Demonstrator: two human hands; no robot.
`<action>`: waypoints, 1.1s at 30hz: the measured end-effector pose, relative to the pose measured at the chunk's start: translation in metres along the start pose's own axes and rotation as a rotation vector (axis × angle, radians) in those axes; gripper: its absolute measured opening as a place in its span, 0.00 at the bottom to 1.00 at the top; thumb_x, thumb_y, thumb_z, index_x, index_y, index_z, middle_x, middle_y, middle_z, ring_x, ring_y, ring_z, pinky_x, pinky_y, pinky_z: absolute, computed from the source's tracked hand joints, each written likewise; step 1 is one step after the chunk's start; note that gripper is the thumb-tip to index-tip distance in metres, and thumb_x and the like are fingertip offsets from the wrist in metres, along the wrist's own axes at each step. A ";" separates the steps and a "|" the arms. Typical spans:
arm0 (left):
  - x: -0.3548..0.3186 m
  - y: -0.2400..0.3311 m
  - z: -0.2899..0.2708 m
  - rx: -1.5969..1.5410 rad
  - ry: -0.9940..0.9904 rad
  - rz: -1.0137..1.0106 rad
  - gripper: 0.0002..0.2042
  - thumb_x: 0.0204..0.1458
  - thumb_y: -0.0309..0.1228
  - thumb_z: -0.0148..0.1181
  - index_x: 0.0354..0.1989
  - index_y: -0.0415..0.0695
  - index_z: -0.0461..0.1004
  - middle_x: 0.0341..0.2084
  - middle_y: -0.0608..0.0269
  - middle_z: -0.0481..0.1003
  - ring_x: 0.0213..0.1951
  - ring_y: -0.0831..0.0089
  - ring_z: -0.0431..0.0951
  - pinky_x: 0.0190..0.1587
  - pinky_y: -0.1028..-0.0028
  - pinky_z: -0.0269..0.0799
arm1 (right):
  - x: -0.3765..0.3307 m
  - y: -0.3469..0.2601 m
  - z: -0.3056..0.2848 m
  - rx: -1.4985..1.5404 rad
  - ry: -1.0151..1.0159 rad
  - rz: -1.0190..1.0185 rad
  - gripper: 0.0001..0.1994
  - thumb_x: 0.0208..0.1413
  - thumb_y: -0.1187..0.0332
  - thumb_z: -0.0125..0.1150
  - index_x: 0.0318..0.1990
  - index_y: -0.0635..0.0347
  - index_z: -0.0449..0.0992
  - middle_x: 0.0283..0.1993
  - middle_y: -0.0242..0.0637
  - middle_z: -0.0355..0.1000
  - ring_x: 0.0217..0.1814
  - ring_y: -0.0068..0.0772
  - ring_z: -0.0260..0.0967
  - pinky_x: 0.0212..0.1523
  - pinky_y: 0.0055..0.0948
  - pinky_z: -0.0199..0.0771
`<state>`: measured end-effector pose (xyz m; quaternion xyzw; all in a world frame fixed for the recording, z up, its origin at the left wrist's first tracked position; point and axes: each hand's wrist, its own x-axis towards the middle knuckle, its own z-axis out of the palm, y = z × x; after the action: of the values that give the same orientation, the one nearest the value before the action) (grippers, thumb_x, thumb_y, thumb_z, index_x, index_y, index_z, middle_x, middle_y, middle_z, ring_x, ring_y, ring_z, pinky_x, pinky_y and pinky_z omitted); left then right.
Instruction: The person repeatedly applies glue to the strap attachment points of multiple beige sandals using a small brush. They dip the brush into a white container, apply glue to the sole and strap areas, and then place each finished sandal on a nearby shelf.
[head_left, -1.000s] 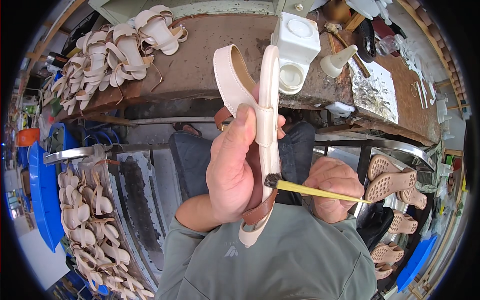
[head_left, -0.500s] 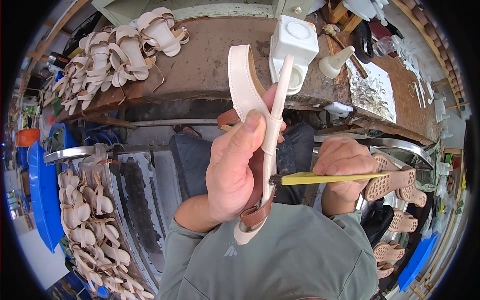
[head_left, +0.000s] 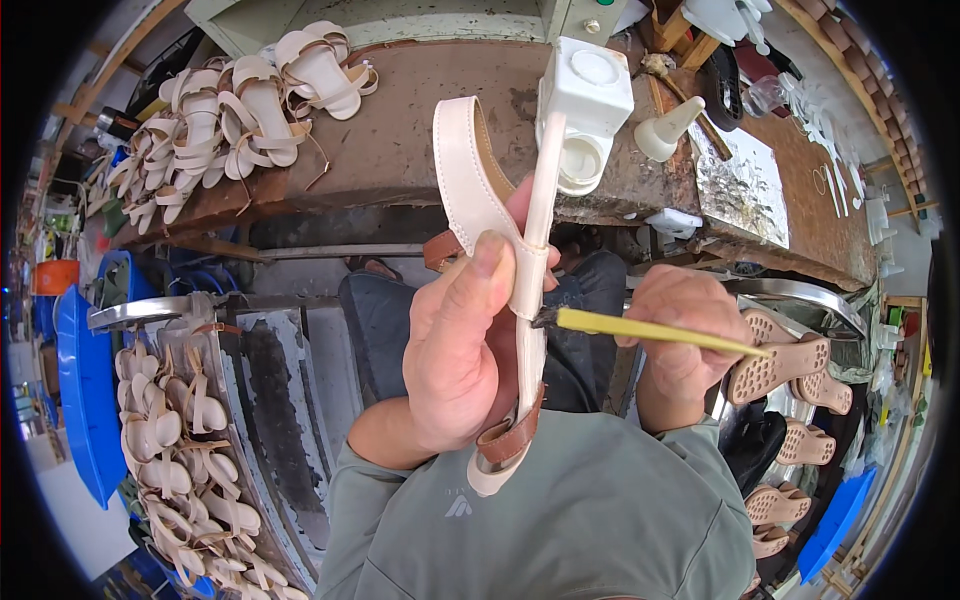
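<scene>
Workbench seen from above, left to right. At far left, a rack of pale sandal uppers [head_left: 190, 450] beside a blue tray [head_left: 85, 400]; further sandals [head_left: 230, 110] lie on the brown bench top [head_left: 400, 140].

Centre — the left hand [head_left: 465, 350] is clenched around a cream sandal [head_left: 520, 280], thumb pressed on the strap junction. The sandal's long axis runs nearly vertical, its arched strap up toward the bench and its brown buckle strap [head_left: 510, 440] down by the chest. A white glue container [head_left: 585, 100] stands behind it.

Right — the right hand [head_left: 680, 330] is closed on a yellow-handled brush [head_left: 650, 330] that lies almost horizontal, across the sandal's axis. Its dark bristle tip [head_left: 543, 318] points left and touches the sandal's edge just below the left thumb. Tan soles [head_left: 780, 370] lie further right.
</scene>
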<state>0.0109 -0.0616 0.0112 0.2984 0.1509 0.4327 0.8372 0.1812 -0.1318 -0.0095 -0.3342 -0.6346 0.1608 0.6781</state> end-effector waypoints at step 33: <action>0.007 -0.002 -0.004 -0.147 -0.090 -0.101 0.25 0.61 0.44 0.34 0.59 0.37 0.56 0.48 0.49 0.68 0.47 0.66 0.71 0.41 0.68 0.73 | 0.030 -0.010 0.001 0.032 -0.179 -0.018 0.05 0.39 0.76 0.65 0.26 0.67 0.77 0.24 0.44 0.74 0.21 0.35 0.72 0.21 0.27 0.71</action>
<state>0.0137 -0.0550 0.0069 0.2475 0.0958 0.3860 0.8835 0.1822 -0.1191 0.0199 -0.3022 -0.6928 0.1940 0.6254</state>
